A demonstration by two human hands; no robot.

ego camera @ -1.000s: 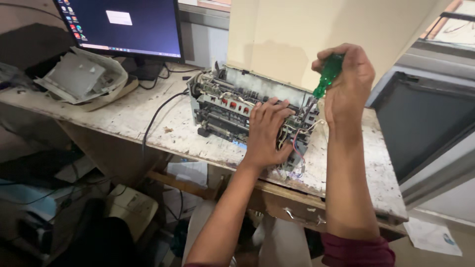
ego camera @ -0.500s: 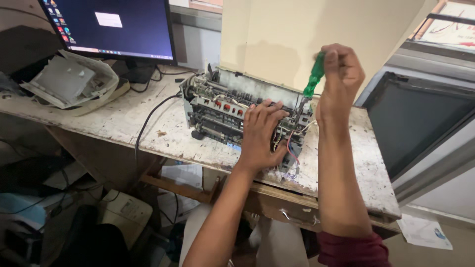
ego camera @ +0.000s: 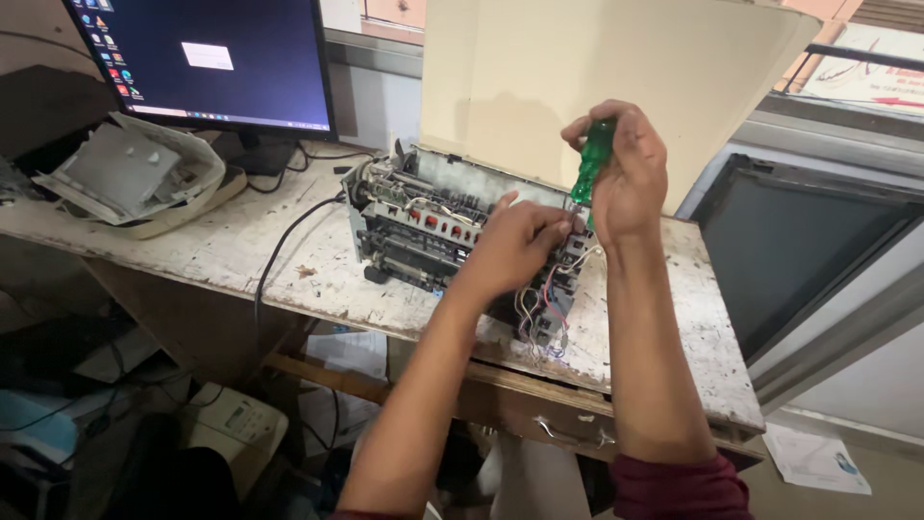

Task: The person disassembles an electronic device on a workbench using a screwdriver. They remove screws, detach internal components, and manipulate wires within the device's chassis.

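An opened printer chassis [ego camera: 423, 226] with exposed rollers, red parts and loose coloured wires sits on a worn white table [ego camera: 241, 255]. My left hand [ego camera: 515, 246] rests on top of the chassis near its right end, fingers spread over the parts. Just to the right, my right hand [ego camera: 626, 173] is closed around a screwdriver with a green translucent handle [ego camera: 592, 159], held upright with its tip pointing down into the chassis's right side. The tip itself is hidden behind my left hand.
A lit monitor [ego camera: 207, 63] stands at the table's back left, with a removed grey printer cover [ego camera: 130, 173] beside it. A black cable [ego camera: 279, 250] runs across the tabletop. A beige board [ego camera: 597, 87] leans behind the chassis. A dark panel [ego camera: 799, 250] stands to the right. More equipment lies under the table.
My left hand has slid a little right across the chassis toward the screwdriver. My right hand keeps the screwdriver upright in nearly the same place. The view has shifted slightly.
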